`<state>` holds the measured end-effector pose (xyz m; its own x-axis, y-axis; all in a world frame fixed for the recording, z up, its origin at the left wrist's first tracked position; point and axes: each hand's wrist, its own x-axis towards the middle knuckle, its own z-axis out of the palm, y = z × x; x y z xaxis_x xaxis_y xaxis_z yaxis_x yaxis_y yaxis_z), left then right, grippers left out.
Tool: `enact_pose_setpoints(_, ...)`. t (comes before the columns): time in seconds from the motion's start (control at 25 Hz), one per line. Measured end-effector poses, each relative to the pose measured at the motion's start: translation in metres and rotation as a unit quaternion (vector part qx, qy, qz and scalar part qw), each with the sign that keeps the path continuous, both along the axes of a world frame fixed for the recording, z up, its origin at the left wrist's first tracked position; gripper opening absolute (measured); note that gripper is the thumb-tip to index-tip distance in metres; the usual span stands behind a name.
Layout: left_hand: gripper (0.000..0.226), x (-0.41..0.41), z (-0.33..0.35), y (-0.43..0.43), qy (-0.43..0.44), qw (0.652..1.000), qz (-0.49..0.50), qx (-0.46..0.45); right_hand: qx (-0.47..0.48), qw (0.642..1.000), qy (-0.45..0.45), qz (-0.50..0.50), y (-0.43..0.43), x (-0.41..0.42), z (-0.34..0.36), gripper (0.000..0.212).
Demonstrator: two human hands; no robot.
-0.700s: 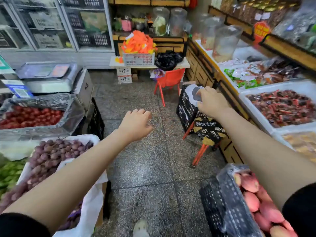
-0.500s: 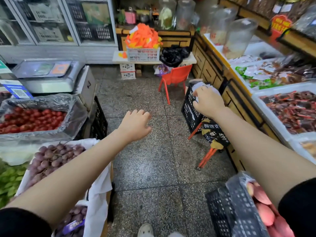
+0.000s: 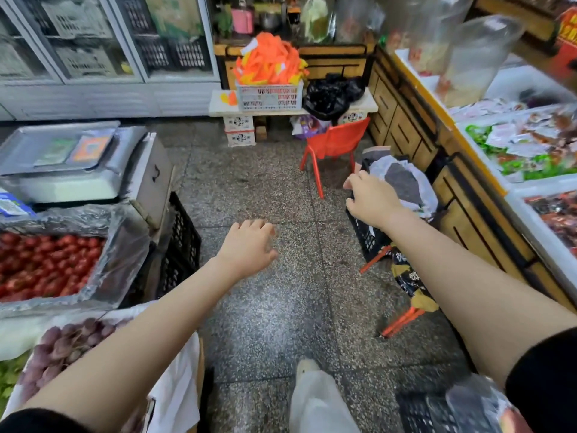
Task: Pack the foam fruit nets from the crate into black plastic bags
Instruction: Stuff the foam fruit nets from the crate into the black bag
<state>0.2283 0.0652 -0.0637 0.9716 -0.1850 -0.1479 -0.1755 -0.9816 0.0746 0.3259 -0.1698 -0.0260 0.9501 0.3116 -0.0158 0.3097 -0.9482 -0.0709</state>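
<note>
Speckled floor (image 3: 265, 189) open mid-aisle; left hand (image 3: 246, 245) loosely curled, empty; right hand (image 3: 371, 198) at black crate (image 3: 365, 235) rim, grip unclear.

A shop aisle seen from head height, two bare arms stretched forward over a speckled stone floor (image 3: 265, 189). The left hand (image 3: 248, 245) hangs in mid-air, fingers loosely curled, holding nothing. The right hand (image 3: 370, 200) is at the rim of a black crate (image 3: 365, 235) — its grip is unclear. Far ahead, on a low table (image 3: 218, 107), a white crate (image 3: 270, 96) heaped with orange foam nets (image 3: 268, 59) sits just beside black plastic bags (image 3: 332, 93).
</note>
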Motion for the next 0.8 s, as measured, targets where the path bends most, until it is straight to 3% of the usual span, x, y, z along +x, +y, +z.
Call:
enact_pose_setpoints(0.4, 0.042, 0.146, -0.007, 0.003, 0.010, 1.000, 0.021, -0.004, -0.008, 1.000, 0.015, 0.015, 0.000, 0.170, -0.007, 0.032)
enact_pose_setpoints(0.8, 0.036, 0.273, -0.023, 0.079, 0.025, 0.998, 0.044, -0.029, -0.017, 0.999, 0.025, 0.024, 0.072, 0.307, -0.021, 0.032)
